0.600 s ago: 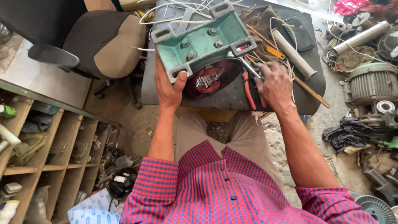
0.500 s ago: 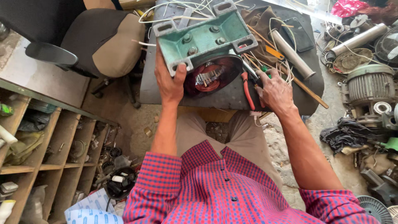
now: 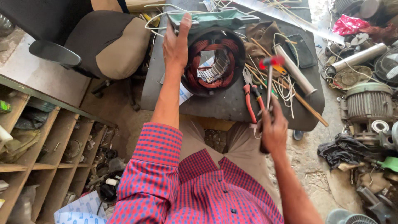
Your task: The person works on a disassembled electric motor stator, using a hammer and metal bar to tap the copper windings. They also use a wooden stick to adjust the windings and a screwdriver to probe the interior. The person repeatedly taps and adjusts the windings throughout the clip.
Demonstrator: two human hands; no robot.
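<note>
the table [image 3: 232, 105] carries the motor stator [image 3: 213, 62], tipped on edge so its copper windings face the person. it is steadied at its green base by the left hand [image 3: 176, 43], clamped on the rim. a red-headed hammer [image 3: 269, 72] is gripped upright in the closed right hand [image 3: 273, 130], raised just right of the stator. pliers [image 3: 251, 97] lie between.

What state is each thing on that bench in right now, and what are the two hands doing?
Motor stator: tipped on edge, copper windings facing the camera.
Left hand: gripping the stator's green base.
Right hand: closed on the hammer handle.
Hammer: raised, red head up.
Pliers: lying flat on the table.
</note>
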